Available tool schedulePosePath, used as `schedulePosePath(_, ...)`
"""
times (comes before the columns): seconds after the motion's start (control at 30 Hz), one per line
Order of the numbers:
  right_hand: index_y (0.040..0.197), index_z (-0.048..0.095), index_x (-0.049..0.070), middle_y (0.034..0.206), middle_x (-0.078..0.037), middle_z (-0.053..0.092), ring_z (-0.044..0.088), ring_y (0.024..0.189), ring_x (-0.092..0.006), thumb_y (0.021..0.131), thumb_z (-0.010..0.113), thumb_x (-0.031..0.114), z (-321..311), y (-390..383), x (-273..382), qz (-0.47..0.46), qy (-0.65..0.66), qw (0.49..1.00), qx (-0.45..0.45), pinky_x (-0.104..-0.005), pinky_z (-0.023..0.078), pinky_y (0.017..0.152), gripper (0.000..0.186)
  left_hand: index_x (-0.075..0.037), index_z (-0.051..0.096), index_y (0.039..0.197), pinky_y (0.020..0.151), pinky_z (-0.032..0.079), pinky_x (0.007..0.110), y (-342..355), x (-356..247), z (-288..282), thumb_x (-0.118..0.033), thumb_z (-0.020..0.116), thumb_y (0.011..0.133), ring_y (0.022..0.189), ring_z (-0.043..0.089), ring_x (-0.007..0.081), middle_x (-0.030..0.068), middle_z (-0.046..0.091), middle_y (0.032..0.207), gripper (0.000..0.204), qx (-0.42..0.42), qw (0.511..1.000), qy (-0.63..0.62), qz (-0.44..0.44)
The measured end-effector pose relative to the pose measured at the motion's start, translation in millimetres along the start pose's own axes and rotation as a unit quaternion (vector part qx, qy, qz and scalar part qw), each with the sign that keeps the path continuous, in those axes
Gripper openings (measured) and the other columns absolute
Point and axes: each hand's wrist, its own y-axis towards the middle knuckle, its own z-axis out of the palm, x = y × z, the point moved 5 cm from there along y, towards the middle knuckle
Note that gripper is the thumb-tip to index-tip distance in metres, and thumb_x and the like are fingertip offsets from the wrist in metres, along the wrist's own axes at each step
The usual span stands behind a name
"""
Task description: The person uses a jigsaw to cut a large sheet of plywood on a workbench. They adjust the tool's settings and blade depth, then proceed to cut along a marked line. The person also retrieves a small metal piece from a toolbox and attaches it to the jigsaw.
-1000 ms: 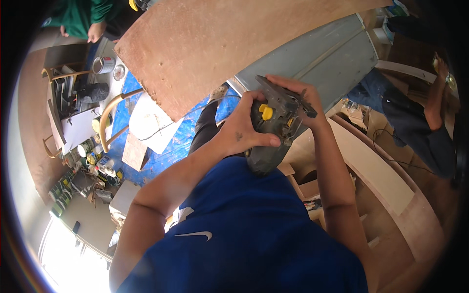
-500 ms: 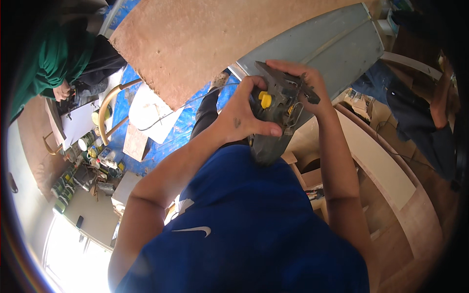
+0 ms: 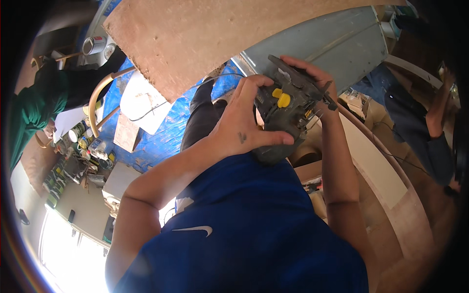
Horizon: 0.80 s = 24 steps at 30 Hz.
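A dark, dusty jigsaw (image 3: 288, 122) with a yellow knob and a cord is held up over my lap, its base plate tilted upward and a blade showing near the right. My left hand (image 3: 244, 122) grips its body from the left, thumb along the lower part. My right hand (image 3: 322, 83) is wrapped round the far side by the base plate, partly hidden behind it. Just beyond the tool lie a large plywood sheet (image 3: 176, 39) with a rough edge and a grey panel (image 3: 342, 44).
A blue tarp (image 3: 151, 151) covers floor under a bentwood chair (image 3: 97, 97). A person in green (image 3: 34, 122) bends at the left, another in dark clothing (image 3: 410, 136) works at the right. Curved wooden pieces (image 3: 381, 176) lie lower right; cans and clutter (image 3: 78, 166) line the left.
The jigsaw and both hands have shifted slightly up and right, the base plate turning a little. The person in green has come in farther and lower on the left.
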Motion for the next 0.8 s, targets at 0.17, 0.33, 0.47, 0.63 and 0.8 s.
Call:
schedulePosePath(0.17,0.122,0.069,0.000,0.134,-0.014,0.072,0.070,0.118,-0.0198,0.088,0.068,-0.008,4.2,4.6,3.4,-0.018,0.064,0.998,0.003,-0.0319,0.055,0.105,0.035,0.001,0.028,0.157,0.114,0.045,0.046,-10.7,-12.9,5.0,-0.056,0.101,0.062,0.142,0.046,0.0421,0.0261,0.039,0.153,0.133,0.029,0.999,-0.009,-0.040)
schedulePosePath(0.33,0.109,0.067,0.002,0.132,-0.015,0.072,0.070,0.114,-0.0185,0.089,0.067,-0.008,3.0,7.3,9.3,-0.056,-0.028,0.998,0.017,-0.0301,0.055,0.101,0.022,0.002,0.013,0.165,0.120,0.040,0.048,-14.8,-14.6,7.7,-0.055,0.099,0.065,0.151,0.038,0.0467,0.0311,0.028,0.164,0.143,0.047,0.994,-0.015,-0.093)
schedulePosePath(0.47,0.107,0.067,0.000,0.129,-0.015,0.072,0.069,0.113,-0.0176,0.090,0.069,-0.004,5.2,12.2,13.9,-0.086,-0.075,0.993,0.014,-0.0302,0.056,0.098,0.018,0.004,0.011,0.165,0.121,0.039,0.046,-15.7,-24.3,8.8,-0.041,0.095,0.072,0.150,0.040,0.0452,0.0325,0.032,0.161,0.133,0.066,0.992,-0.018,-0.106)
schedulePosePath(0.63,0.104,0.068,-0.001,0.118,-0.012,0.076,0.072,0.105,-0.0166,0.082,0.061,-0.021,17.3,17.7,12.3,-0.076,-0.115,0.989,-0.051,-0.0309,0.057,0.095,0.031,0.006,0.011,0.164,0.108,0.048,0.040,-15.3,-41.9,-2.4,-0.026,0.084,0.079,0.128,0.061,0.0334,0.0258,0.059,0.136,0.117,0.045,0.981,-0.085,-0.167)
schedulePosePath(0.8,0.105,0.072,0.001,0.108,-0.009,0.078,0.074,0.097,-0.0168,0.084,0.067,-0.012,28.4,20.5,13.7,-0.054,-0.207,0.970,-0.119,-0.0314,0.059,0.089,0.025,0.004,0.025,0.162,0.097,0.053,0.038,-24.5,-18.2,-9.7,-0.025,0.086,0.079,0.109,0.067,0.0267,0.0191,0.065,0.123,0.106,-0.052,0.986,-0.104,-0.123)
